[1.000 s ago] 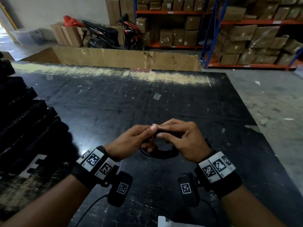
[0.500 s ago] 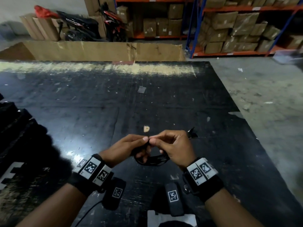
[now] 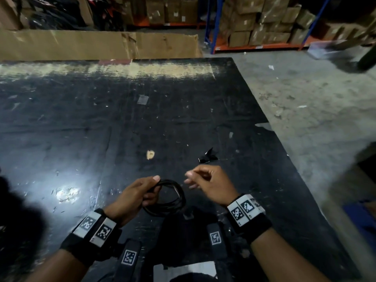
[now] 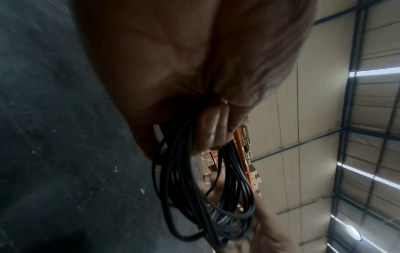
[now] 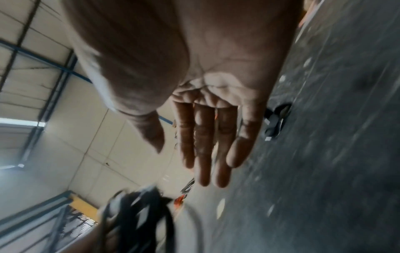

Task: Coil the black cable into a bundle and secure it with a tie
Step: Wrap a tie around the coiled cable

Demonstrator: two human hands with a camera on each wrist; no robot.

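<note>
The black cable (image 3: 173, 197) is wound into a round coil of several loops just above the black table (image 3: 101, 129). My left hand (image 3: 140, 193) grips the coil's left side, thumb on top and fingers curled underneath; the left wrist view shows the loops (image 4: 194, 188) hanging from the curled fingers (image 4: 211, 131). My right hand (image 3: 205, 184) hovers to the right of the coil, apart from it and empty; in the right wrist view its fingers (image 5: 205, 145) are straight. A small black tie (image 3: 207, 156) lies on the table just beyond the right hand, also seen past the fingers as the tie (image 5: 276, 123).
A pale chip (image 3: 150, 154) and a scrap of clear tape (image 3: 142, 99) lie on the table. A long cardboard sheet (image 3: 97, 44) stands behind the far edge. The table's right edge drops to the concrete floor (image 3: 305, 98). Shelves of boxes (image 3: 264, 23) fill the back.
My right hand has let go of the coil and moved off to the right with its fingers opened. The left hand now holds the coil alone. The head view has tilted downward.
</note>
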